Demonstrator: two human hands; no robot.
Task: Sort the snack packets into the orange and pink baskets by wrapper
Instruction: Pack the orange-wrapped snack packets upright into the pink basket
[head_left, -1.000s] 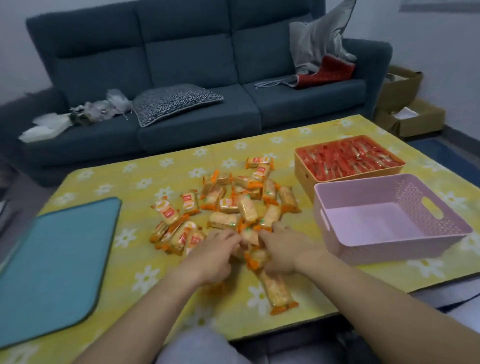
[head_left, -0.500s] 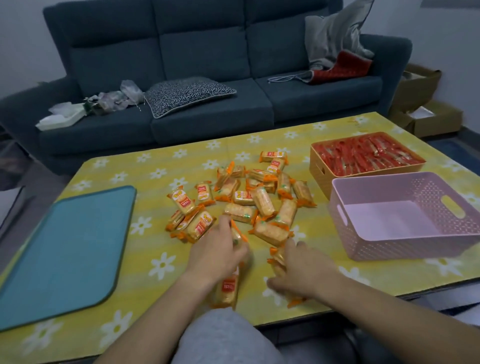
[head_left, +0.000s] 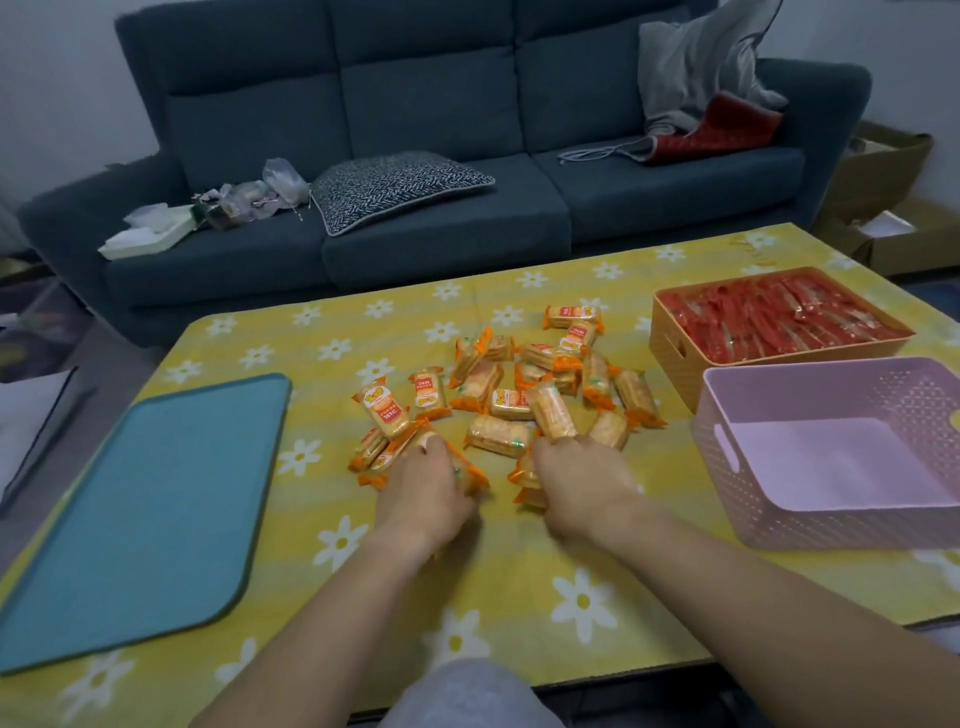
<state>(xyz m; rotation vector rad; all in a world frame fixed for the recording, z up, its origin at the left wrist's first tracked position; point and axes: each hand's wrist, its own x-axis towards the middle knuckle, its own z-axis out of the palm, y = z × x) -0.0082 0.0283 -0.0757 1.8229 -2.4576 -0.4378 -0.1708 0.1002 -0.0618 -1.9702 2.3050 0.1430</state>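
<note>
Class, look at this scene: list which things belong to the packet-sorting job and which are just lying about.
Job: orange-wrapped packets, red packets, orange basket, pink basket, left hand, right hand.

Lying about: teal mat, sofa, patterned cushion, cardboard boxes.

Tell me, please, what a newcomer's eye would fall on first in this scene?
First, the loose heap of orange-wrapped snack packets in the middle of the yellow daisy tablecloth, with the left hand and right hand gripping packets at its near edge. Next, to the right, the orange basket packed with red packets, and the empty pink basket in front of it.
</note>
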